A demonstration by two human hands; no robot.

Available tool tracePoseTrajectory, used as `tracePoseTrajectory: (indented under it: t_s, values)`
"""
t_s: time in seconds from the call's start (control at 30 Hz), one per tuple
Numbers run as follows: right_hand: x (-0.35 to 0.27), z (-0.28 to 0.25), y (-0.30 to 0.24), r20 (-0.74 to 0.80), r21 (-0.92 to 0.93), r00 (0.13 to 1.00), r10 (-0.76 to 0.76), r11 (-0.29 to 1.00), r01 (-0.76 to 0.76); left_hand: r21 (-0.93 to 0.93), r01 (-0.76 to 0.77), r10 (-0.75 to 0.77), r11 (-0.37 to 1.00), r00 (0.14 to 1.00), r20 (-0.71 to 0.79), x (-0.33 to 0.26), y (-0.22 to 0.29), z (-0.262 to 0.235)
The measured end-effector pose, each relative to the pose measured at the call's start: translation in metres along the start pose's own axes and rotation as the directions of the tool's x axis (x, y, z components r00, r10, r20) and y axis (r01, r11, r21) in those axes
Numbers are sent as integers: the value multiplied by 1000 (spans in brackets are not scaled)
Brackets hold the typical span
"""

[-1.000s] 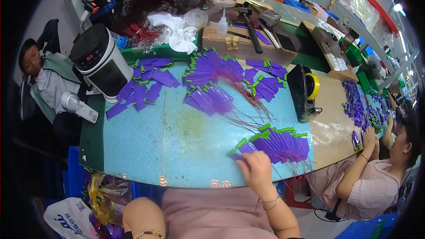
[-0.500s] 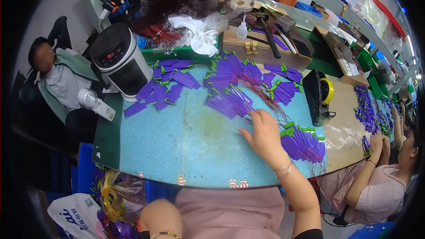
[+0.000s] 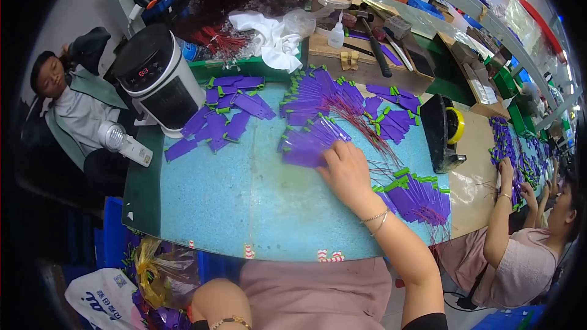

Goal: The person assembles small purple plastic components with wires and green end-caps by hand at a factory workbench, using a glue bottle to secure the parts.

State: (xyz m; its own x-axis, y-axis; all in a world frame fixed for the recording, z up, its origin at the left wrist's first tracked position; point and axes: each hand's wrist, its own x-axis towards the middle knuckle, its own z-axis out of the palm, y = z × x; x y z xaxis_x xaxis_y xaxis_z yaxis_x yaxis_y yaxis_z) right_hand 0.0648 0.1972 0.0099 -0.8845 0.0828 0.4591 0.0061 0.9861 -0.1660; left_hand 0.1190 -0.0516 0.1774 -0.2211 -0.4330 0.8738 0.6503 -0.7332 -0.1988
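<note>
My right hand (image 3: 348, 174) is over the middle of the blue tabletop, fingers bent, with thumb and fingertips closed on the near right edge of a fanned stack of flat purple strips (image 3: 306, 153). The strips have green ends, and their near side is blurred. Just beyond lies a larger fan of purple strips (image 3: 306, 95), with thin red wires (image 3: 361, 122) trailing from it. To the right of my wrist is another fan of wired purple strips (image 3: 419, 198). Of my left arm (image 3: 221, 302), only a bent part with a bracelet shows at the lower edge; its hand is out of frame.
Loose purple strips (image 3: 235, 107) lie at the far left beside a black-and-white heater (image 3: 156, 79). A yellow tape roll (image 3: 454, 125) sits in a black dispenser at the right. Tools lie on a wooden block (image 3: 391, 76). A co-worker (image 3: 526, 250) works at the right; another person (image 3: 79, 104) sits left.
My right hand has moved left and its thumb has closed in on the strips. The near stack has shifted left with it. The person seated at the left has raised an arm.
</note>
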Motion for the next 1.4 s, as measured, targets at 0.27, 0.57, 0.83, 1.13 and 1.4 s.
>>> tracePoseTrajectory:
  t_s: [0.27, 0.57, 0.83, 1.13, 1.4]
  values:
    - [-10, -36, 36, 39, 203, 996, -85, 976, 75, 37, 41, -43, 998, 998, 48, -4, -14, -7]
    - [-25, -45, 146, 25, -129, 872, 489, 867, -482, 956, 279, -970, 88, 242, 19, -117, -57, -99]
    - [-48, -66, 143, 7, 107, 810, 587, 805, -584, 1000, -16, -984, -6, 178, -3, -150, -69, -123]
    - [-74, -99, 3, 138, 663, 958, 252, 695, -278, 331, 916, -940, -228, -119, -319, -146, -41, -100]
    - [-71, -68, -32, 103, 730, 978, 180, 654, -197, 251, 905, -925, -343, -280, -256, -127, -37, -90]
